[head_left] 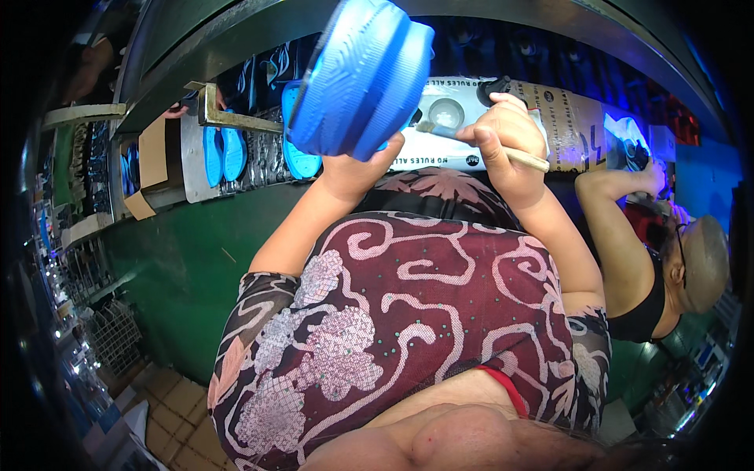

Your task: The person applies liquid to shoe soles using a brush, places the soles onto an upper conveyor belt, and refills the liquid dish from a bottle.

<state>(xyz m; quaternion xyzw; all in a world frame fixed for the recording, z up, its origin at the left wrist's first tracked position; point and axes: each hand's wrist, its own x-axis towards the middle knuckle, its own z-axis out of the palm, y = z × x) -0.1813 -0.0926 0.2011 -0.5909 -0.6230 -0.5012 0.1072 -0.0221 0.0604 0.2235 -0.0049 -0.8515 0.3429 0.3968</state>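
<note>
My left hand holds up a blue shoe upper with ridged, textured sides, its fingers wrapped around the lower end and partly hidden behind it. In my right hand is a flat paintbrush with a pale wooden handle, gripped between thumb and fingers. The brush's bristles point left toward the upper, a small gap away from it as far as I can tell. Behind the brush, a round grey dish stands on a white printed sheet. A small black object lies beyond my right hand.
Bright blue shoe soles lie on the conveyor to the left, beside a metal bracket. Brown printed cardboard covers the surface on the right. A co-worker works close by on my right. An open carton stands far left.
</note>
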